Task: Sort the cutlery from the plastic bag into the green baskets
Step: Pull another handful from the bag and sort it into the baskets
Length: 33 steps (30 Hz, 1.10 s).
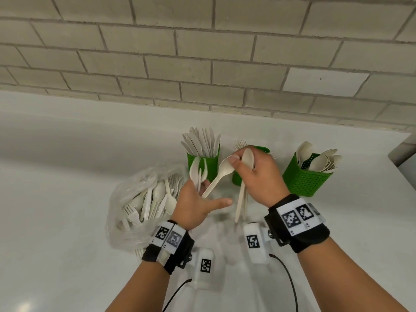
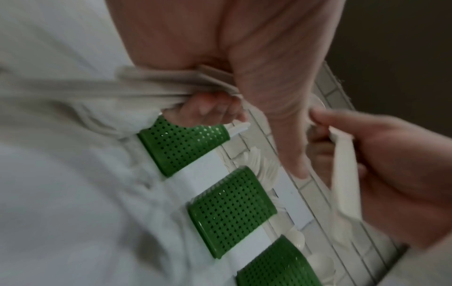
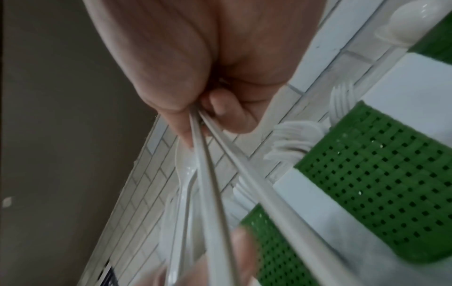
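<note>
from the head view i see my left hand (image 1: pixel 195 204) holding spoons (image 1: pixel 197 171) above the plastic bag (image 1: pixel 144 206); my right hand (image 1: pixel 256 176) grips more spoons by the green baskets (image 1: pixel 301 180) along the tabletop's (image 1: pixel 67 176) far edge. the right wrist view alone shows handles (image 3: pixel 210 193) pinched.

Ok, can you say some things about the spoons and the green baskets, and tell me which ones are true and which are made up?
1. There are three green baskets. True: left basket, middle basket, right basket.
2. The left basket holds spoons. False: it holds knives.
3. The right hand grips spoons. True.
4. The plastic bag has nothing in it. False: cutlery still lies inside.
5. The left hand holds spoons too. True.
6. The right basket lies tipped over flat. False: it stands, leaning a little, with spoons in it.
</note>
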Motion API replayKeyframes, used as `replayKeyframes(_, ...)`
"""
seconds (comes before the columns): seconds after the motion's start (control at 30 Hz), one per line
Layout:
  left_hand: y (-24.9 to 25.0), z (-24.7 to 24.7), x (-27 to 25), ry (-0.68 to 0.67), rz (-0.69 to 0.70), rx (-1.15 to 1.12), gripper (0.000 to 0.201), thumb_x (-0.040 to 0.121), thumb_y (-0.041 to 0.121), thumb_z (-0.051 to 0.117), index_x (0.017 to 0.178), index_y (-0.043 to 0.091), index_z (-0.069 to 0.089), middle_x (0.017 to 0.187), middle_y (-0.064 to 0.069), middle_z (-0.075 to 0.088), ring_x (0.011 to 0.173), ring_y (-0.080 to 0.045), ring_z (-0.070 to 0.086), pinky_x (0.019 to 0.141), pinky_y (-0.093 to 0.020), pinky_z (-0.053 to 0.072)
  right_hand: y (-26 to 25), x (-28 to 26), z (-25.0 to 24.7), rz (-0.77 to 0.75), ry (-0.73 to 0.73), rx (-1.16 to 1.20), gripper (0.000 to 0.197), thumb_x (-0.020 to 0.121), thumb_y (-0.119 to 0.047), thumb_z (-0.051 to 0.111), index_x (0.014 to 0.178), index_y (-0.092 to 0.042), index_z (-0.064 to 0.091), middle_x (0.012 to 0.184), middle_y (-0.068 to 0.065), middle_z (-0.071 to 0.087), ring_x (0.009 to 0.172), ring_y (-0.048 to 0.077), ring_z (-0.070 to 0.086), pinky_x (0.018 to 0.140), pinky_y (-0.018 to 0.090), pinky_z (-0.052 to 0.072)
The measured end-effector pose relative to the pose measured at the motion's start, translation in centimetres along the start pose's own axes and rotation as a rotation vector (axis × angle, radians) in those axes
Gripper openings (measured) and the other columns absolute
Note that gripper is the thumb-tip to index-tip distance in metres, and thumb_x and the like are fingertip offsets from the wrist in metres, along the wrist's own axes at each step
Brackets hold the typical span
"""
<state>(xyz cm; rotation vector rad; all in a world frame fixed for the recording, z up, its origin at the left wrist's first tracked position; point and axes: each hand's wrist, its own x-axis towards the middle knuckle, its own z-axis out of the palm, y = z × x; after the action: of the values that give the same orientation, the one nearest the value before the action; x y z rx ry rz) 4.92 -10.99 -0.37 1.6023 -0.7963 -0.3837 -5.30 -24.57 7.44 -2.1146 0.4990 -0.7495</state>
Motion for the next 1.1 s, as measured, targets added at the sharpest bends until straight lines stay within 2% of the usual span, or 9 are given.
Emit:
replayKeyframes(0.07, 0.2, -0.6, 0.1, 0.065, -0.061, -0.135, 0.05, 0.059, 0.044, 0.09, 0.09, 0.017, 0.064, 0.062, 0.007, 0.046, 0.057, -0.008, 0.044, 0.057, -0.021, 0.039, 0.4, 0.4, -0.9, 0.048, -0.032, -0.05, 0.009, 0.093, -0.017, 0.061, 0.087, -0.012, 0.064, 0.072, -0.007, 0.061, 0.066, 0.002, 0.055, 0.06, 0.013, 0.039)
replayKeyframes(0.13, 0.9, -0.6, 0.3, 0.046, -0.076, -0.226, 0.031, 0.069, 0.049, 0.081, 0.086, 0.024, 0.071, 0.067, 0.0, 0.061, 0.064, -0.012, 0.057, 0.067, -0.031, 0.049, 0.7, 0.3, -1.1, 0.071, -0.088, -0.057, 0.009, 0.094, -0.016, 0.06, 0.087, -0.012, 0.064, 0.074, -0.006, 0.061, 0.066, 0.001, 0.055, 0.06, 0.011, 0.038)
replayKeyframes(0.23, 2.3, 0.5, 0.3, -0.005, -0.087, -0.222, 0.015, 0.085, 0.028, 0.073, 0.078, 0.016, 0.068, 0.06, 0.008, 0.06, 0.058, -0.006, 0.054, 0.063, -0.022, 0.047, 0.7, -0.3, -0.2, 0.071, -0.118, 0.003, 0.01, 0.093, -0.019, 0.062, 0.085, -0.014, 0.064, 0.074, -0.006, 0.062, 0.067, 0.0, 0.055, 0.062, 0.013, 0.04)
replayKeyframes(0.33, 2.5, 1.0, 0.2, -0.021, -0.141, -0.293, 0.03, 0.089, 0.02, 0.07, 0.064, 0.02, 0.055, 0.049, 0.013, 0.04, 0.042, -0.005, 0.032, 0.045, -0.017, 0.03, 0.6, -0.7, 0.3, 0.099, -0.126, 0.159, 0.015, 0.088, -0.026, 0.069, 0.089, -0.011, 0.067, 0.072, -0.005, 0.063, 0.065, 0.003, 0.056, 0.063, 0.018, 0.044)
replayKeyframes(0.53, 3.0, 0.7, 0.1, -0.152, -0.292, -0.478, 0.03, 0.079, 0.019, 0.078, 0.059, 0.023, 0.056, 0.051, 0.002, 0.027, 0.041, -0.009, 0.02, 0.04, -0.018, 0.021, 0.9, -1.1, 0.1, 0.142, -0.194, 0.317, 0.04, 0.058, -0.038, 0.085, 0.093, -0.024, 0.07, 0.071, -0.006, 0.063, 0.064, 0.004, 0.056, 0.063, 0.024, 0.049)
replayKeyframes(0.73, 2.9, 1.0, 0.2, -0.107, -0.385, -0.469, 0.021, 0.072, 0.019, 0.072, 0.059, 0.02, 0.055, 0.049, 0.004, 0.029, 0.039, -0.007, 0.023, 0.038, -0.016, 0.02, 0.0, -1.6, 0.8, 0.056, -0.212, 0.33, 0.028, 0.068, -0.017, 0.087, 0.079, -0.002, 0.066, 0.058, -0.008, 0.057, 0.048, 0.002, 0.049, 0.049, 0.017, 0.04)
replayKeyframes(0.9, 3.8, 0.9, -0.8, -0.305, -0.403, -0.353, 0.035, 0.085, 0.046, 0.065, 0.058, 0.022, 0.068, 0.047, 0.004, 0.024, 0.042, -0.01, 0.018, 0.041, -0.023, 0.015, -0.4, -1.6, 0.7, 0.09, -0.187, 0.447, 0.03, 0.067, -0.009, 0.087, 0.082, 0.001, 0.063, 0.063, 0.012, 0.057, 0.045, 0.01, 0.047, 0.042, 0.023, 0.042)
replayKeyframes(1.0, 4.0, 0.6, -0.9, -0.347, -0.418, -0.389, 0.039, 0.091, 0.044, 0.054, 0.066, 0.017, 0.069, 0.047, 0.004, 0.023, 0.041, -0.009, 0.015, 0.04, -0.021, 0.014, -0.9, -1.7, 0.1, 0.106, -0.299, 0.455, 0.034, 0.074, -0.005, 0.082, 0.105, -0.009, 0.07, 0.075, -0.006, 0.067, 0.049, 0.008, 0.052, 0.045, 0.023, 0.046)
replayKeyframes(1.1, 3.8, 0.2, -0.7, -0.342, -0.47, -0.415, 0.037, 0.084, 0.046, 0.065, 0.066, 0.013, 0.067, 0.042, 0.008, 0.028, 0.037, -0.006, 0.018, 0.04, -0.022, 0.013, -1.1, -1.9, -0.6, 0.093, -0.454, 0.324, 0.04, 0.088, -0.01, 0.069, 0.126, -0.017, 0.06, 0.078, -0.023, 0.063, 0.053, 0.002, 0.052, 0.052, 0.019, 0.046)
